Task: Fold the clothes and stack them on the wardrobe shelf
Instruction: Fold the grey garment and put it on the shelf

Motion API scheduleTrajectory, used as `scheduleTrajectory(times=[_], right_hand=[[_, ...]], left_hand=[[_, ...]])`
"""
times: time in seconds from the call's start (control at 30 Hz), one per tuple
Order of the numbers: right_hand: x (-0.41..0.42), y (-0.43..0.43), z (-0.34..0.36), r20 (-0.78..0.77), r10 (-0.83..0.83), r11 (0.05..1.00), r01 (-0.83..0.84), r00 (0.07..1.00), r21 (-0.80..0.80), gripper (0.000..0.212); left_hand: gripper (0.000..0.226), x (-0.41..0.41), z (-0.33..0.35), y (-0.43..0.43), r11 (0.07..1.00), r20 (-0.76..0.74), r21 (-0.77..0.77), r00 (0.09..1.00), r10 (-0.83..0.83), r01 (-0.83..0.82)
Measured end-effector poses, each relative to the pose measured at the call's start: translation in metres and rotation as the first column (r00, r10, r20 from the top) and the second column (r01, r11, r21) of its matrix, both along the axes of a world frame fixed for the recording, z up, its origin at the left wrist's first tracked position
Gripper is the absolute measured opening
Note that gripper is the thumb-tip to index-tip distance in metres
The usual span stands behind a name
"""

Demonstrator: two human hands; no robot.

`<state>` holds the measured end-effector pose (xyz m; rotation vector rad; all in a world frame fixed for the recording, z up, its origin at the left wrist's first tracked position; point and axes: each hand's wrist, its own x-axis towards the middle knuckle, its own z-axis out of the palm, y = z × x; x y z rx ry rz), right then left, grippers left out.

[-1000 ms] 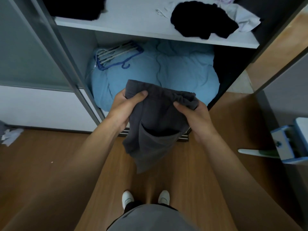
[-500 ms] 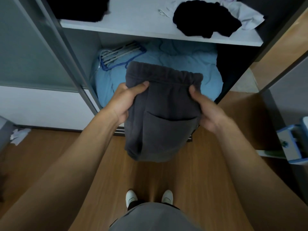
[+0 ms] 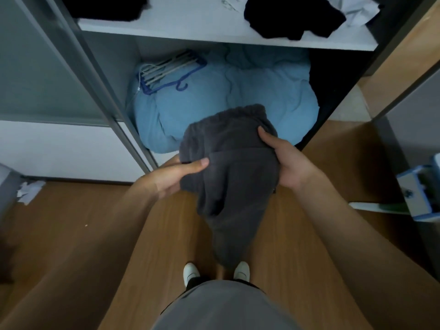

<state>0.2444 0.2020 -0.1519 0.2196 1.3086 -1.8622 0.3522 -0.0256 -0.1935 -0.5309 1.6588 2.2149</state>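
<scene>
A dark grey garment (image 3: pixel 228 177) hangs in front of me over the wooden floor, its lower end reaching down towards my shoes. My left hand (image 3: pixel 173 177) pinches its left edge with the thumb on top. At the right edge, my right hand (image 3: pixel 285 163) grips it with the thumb over the bunched waistband. The white wardrobe shelf (image 3: pixel 195 25) runs across the top. On it lie a black garment (image 3: pixel 292 17) at the right, a white garment (image 3: pixel 357 8) beyond it, and another dark pile (image 3: pixel 104 7) at the left.
Below the shelf a blue duvet (image 3: pixel 226 98) fills the wardrobe's bottom, with blue hangers (image 3: pixel 166 70) on it. A grey sliding-door frame (image 3: pixel 95 86) stands at the left. Crumpled paper (image 3: pixel 29 190) lies on the floor at the left. At the right edge sits a blue-and-white box (image 3: pixel 419 194).
The garment has dropped lower and let out a long hanging end. Both hands have come down and closer to me, and the flat folded shape has bunched up.
</scene>
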Motion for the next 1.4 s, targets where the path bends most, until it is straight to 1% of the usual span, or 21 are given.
scheduleTrajectory(times=[0.03,0.1,0.17,0.23,0.33,0.43,0.53,0.63,0.7,0.77,0.83,0.9,0.97,1.03,1.1,1.13,1.2,1.23,1.3,1.33,1.4], right_hand=[[-0.006,0.004,-0.001,0.018,-0.014,1.0,0.014,1.0,0.025,0.039],[-0.016,0.018,-0.006,0.017,-0.073,0.997,0.072,0.997,0.014,0.045],[-0.016,0.033,-0.018,0.0,-0.14,0.987,0.139,0.99,-0.077,0.06],[0.0,0.039,-0.035,-0.005,-0.155,0.984,0.154,0.988,-0.091,0.068],[0.033,0.031,-0.055,-0.007,-0.081,0.997,0.081,0.997,0.01,0.049],[0.043,0.022,-0.053,-0.037,-0.104,0.994,0.103,0.994,-0.028,0.034],[0.035,0.015,-0.037,-0.062,-0.165,0.983,0.16,0.984,-0.088,0.041],[0.033,0.007,-0.029,-0.03,-0.16,0.985,0.158,0.987,-0.068,0.05],[0.032,0.004,-0.028,-0.001,-0.152,0.987,0.152,0.988,-0.049,0.049],[0.028,0.003,-0.022,0.036,-0.138,0.99,0.138,0.99,0.002,0.045],[0.018,0.006,-0.011,0.088,-0.127,0.989,0.119,0.988,0.085,0.037],[0.007,0.015,-0.003,0.107,-0.14,0.987,0.131,0.984,0.087,0.038],[0.0,0.025,0.002,0.051,-0.181,0.982,0.184,0.982,-0.048,0.048],[0.004,0.029,0.001,-0.049,-0.2,0.966,0.189,0.979,-0.177,0.043],[0.019,0.023,-0.011,-0.143,-0.155,0.984,0.141,0.978,-0.106,0.034],[0.029,0.018,-0.018,-0.15,-0.116,0.993,0.111,0.982,-0.045,0.039],[0.043,0.009,-0.032,-0.134,-0.1,0.994,0.105,0.986,0.032,0.059],[0.046,0.006,-0.036,-0.118,-0.132,0.991,0.134,0.984,0.015,0.062],[0.045,0.005,-0.035,-0.074,-0.21,0.977,0.206,0.975,-0.061,0.054],[0.043,0.006,-0.034,-0.053,-0.24,0.968,0.236,0.969,-0.082,0.048],[0.039,0.006,-0.03,-0.028,-0.259,0.964,0.257,0.965,-0.072,0.038]], left_hand=[[0.068,-0.004,0.005,0.005,0.999,-0.036,-0.015,0.998,0.051,-0.052],[0.047,-0.013,0.017,0.012,0.987,-0.055,0.03,0.985,0.162,-0.161],[0.034,-0.019,0.026,0.02,0.973,-0.056,0.092,0.975,0.217,-0.211],[0.026,-0.021,0.029,0.026,0.967,-0.03,0.141,0.975,0.22,-0.214],[0.031,-0.022,0.036,0.023,0.957,0.081,0.184,0.974,0.211,-0.223],[0.035,-0.024,0.034,0.01,0.959,0.149,0.122,0.96,0.236,-0.254],[0.044,-0.02,0.019,-0.007,0.942,0.07,0.147,0.953,0.295,-0.302],[0.05,-0.007,-0.005,-0.011,0.968,0.089,0.097,0.971,0.221,-0.23],[0.047,0.003,-0.022,-0.007,0.993,0.107,0.042,0.989,0.103,-0.108],[0.051,0.008,-0.031,-0.001,1.0,0.068,-0.022,0.998,0.015,-0.013],[0.047,0.005,-0.028,0.003,0.993,0.024,-0.095,0.997,0.076,-0.074],[0.039,-0.002,-0.019,0.006,0.98,0.004,-0.053,0.982,0.19,-0.19],[0.031,-0.009,-0.008,0.005,0.964,0.036,0.039,0.964,0.263,-0.264],[0.031,-0.016,0.0,0.006,0.954,0.072,0.131,0.962,0.262,-0.269],[0.041,-0.02,0.004,0.01,0.952,0.077,0.194,0.972,0.224,-0.235],[0.043,-0.022,0.005,0.012,0.949,0.081,0.214,0.972,0.219,-0.232],[0.044,-0.025,0.005,0.015,0.936,0.094,0.235,0.965,0.246,-0.261],[0.044,-0.025,0.003,0.012,0.924,0.102,0.237,0.954,0.283,-0.299],[0.05,-0.02,-0.007,-0.001,0.897,0.104,0.243,0.93,0.353,-0.368],[0.057,-0.015,-0.014,-0.008,0.903,0.105,0.237,0.934,0.341,-0.357],[0.069,-0.003,-0.027,-0.016,0.95,0.111,0.203,0.97,0.219,-0.237]])
